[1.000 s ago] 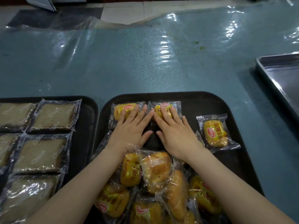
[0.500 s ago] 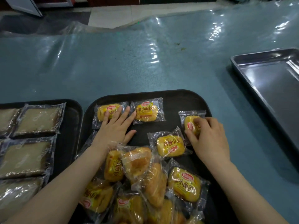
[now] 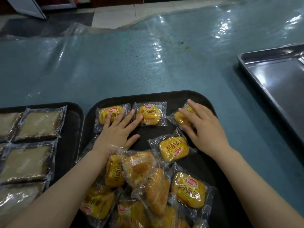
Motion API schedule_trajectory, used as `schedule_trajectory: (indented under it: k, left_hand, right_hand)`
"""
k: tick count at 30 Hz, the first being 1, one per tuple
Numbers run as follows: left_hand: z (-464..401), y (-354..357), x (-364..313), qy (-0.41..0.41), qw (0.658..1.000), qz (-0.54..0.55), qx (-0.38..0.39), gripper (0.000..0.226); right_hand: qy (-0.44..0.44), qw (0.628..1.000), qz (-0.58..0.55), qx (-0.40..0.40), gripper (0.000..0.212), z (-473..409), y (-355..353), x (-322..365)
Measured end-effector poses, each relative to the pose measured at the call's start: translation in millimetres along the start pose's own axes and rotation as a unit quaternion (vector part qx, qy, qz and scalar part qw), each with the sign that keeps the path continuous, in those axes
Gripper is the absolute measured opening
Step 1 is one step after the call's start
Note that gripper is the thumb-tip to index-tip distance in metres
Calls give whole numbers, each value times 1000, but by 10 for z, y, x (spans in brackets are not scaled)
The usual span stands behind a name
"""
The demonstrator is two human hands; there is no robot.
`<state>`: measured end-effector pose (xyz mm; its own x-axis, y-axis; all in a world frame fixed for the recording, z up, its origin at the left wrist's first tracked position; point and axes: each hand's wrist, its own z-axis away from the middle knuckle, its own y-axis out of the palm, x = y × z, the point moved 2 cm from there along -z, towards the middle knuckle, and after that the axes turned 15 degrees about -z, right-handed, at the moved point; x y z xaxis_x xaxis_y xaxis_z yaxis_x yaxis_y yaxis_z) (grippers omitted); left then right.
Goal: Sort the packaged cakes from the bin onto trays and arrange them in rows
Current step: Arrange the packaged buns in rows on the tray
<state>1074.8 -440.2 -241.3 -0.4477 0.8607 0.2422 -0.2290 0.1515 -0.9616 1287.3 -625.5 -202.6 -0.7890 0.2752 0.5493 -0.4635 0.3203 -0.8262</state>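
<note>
A black tray [image 3: 148, 96] holds small yellow packaged cakes. Two lie side by side along its far edge: one [image 3: 104, 115] under the fingertips of my left hand [image 3: 116, 130], another [image 3: 150, 115] just right of those fingers. My left hand lies flat with straight fingers. My right hand [image 3: 205, 129] holds a third packet [image 3: 178, 118] between thumb and fingers, tilted, at the right end of that row. A single packet [image 3: 173, 148] lies below it. Several more packets are heaped [image 3: 144, 178] at the tray's near side between my forearms.
A second black tray [image 3: 74, 129] to the left carries flat brown packaged cakes [image 3: 39, 124] in rows. A bare metal tray [image 3: 271, 76] sits at the right. The table is covered in wrinkled clear plastic [image 3: 115, 63].
My right hand left the middle packet, took a packet at the tray's right side and carried it up toward the far row. My left hand stayed on the first packet.
</note>
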Motion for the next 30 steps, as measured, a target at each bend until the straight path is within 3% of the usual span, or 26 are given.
schedule_trajectory:
  k: [3,9,16,21,25,30]
  left_hand:
    - [0,23,-1,-1,1000,-5,-4,61]
    - [-18,47,9,-1,1000,-1,-5,60]
    - [8,-36,7,6,1000,1,9,64]
    - [41,-96,18,30,999,6,-23,64]
    - [19,-61,3,72,997,-10,-24,62]
    - [-24,-37,4,66,998,0,9,59]
  right_hand:
    - [6,994,57,93,56,-35,156,-80]
    - [98,990,87,47,56,-259,260,-71]
    - [135,985,107,31,67,-336,219,11]
    - [63,997,50,22,49,-283,248,-34]
    - [33,998,12,53,50,-313,358,-84]
    - [27,997,14,71,52,-392,352,-68]
